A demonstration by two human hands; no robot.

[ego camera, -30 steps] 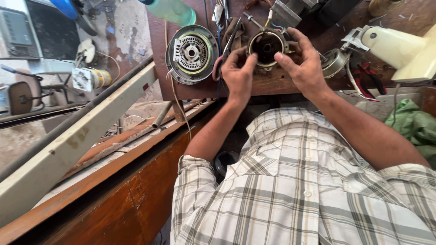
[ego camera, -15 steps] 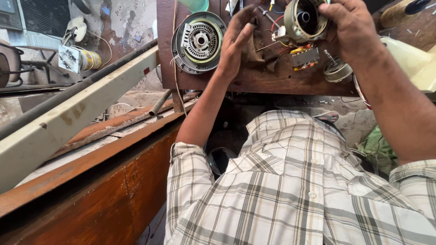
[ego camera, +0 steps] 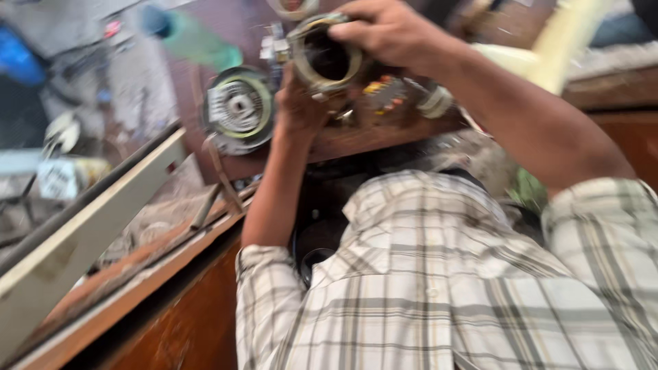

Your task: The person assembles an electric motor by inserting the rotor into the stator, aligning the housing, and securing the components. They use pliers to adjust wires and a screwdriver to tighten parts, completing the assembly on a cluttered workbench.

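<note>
Since half a second back, both of my hands have swung toward the middle of the view, and the round motor housing (ego camera: 327,56) that sat up at one o'clock now sits near twelve o'clock, lifted off the wooden board (ego camera: 356,137) between them. Far over at nine o'clock a pale beam (ego camera: 89,219) slants down past the dark rail beside it, with a blurred green bottle (ego camera: 199,41) up at eleven o'clock. Next comes the grey round cover plate (ego camera: 238,109) with its finned centre, lying flat on the board at about eleven o'clock, just beside my left hand (ego camera: 301,103). That hand is curled up under the housing from its seven o'clock side, fingers clenched on its lower rim. The housing itself is a pale ring with a dark hollow facing me, tilted rather than flat. My right hand (ego camera: 391,31) grips it from the one o'clock side, fingers wrapped over the top edge. Below that hand, small orange and yellow parts (ego camera: 384,89) lie on the board; the blur is heavy, so I take them for wire ends or connectors, perhaps. At five o'clock my checked shirt (ego camera: 439,274) fills the lower view.
</note>
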